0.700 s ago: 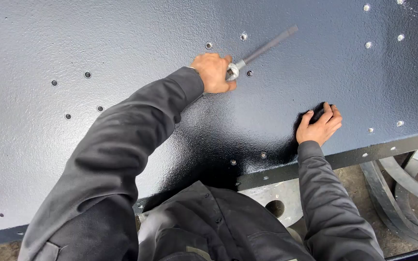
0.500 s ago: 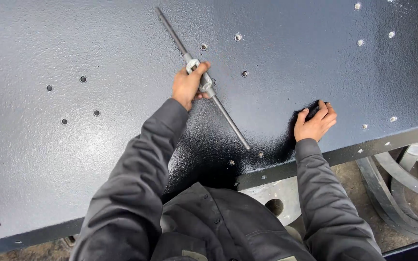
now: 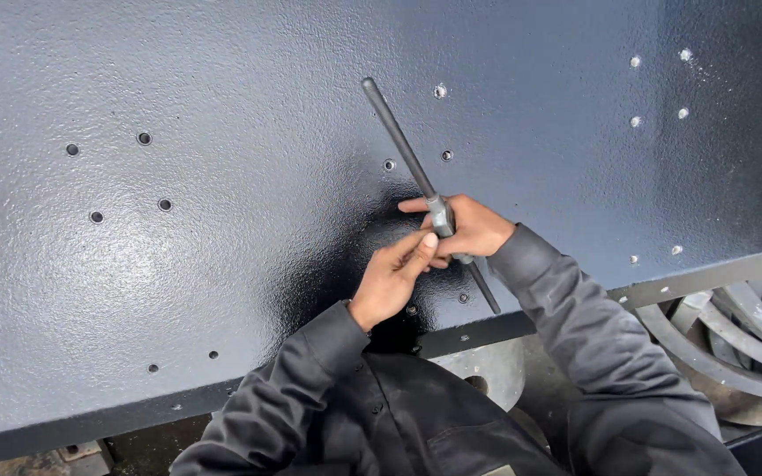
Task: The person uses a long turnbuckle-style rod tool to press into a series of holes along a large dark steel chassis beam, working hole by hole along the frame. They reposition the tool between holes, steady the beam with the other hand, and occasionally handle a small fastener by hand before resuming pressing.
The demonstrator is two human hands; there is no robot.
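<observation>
A long grey steel bar wrench (image 3: 399,141) with a hub at its middle lies slanted across the dark painted metal panel (image 3: 222,264). My right hand (image 3: 476,231) is closed around the hub, coming in from the right. My left hand (image 3: 388,280) reaches up from below, and its fingertips pinch the hub just under the right hand. The bar's lower end (image 3: 489,300) sticks out below my hands. What the hub sits on is hidden by my fingers.
The panel has several small drilled holes, one group (image 3: 116,176) at the left and others (image 3: 441,123) near the bar. A black frame rail (image 3: 707,273) runs along its lower edge. Curved steel rings (image 3: 734,344) lie at the lower right.
My right hand left its flat rest on the panel at the right and moved onto the wrench hub. The bar swung round, and the wrench now sits lower on the panel.
</observation>
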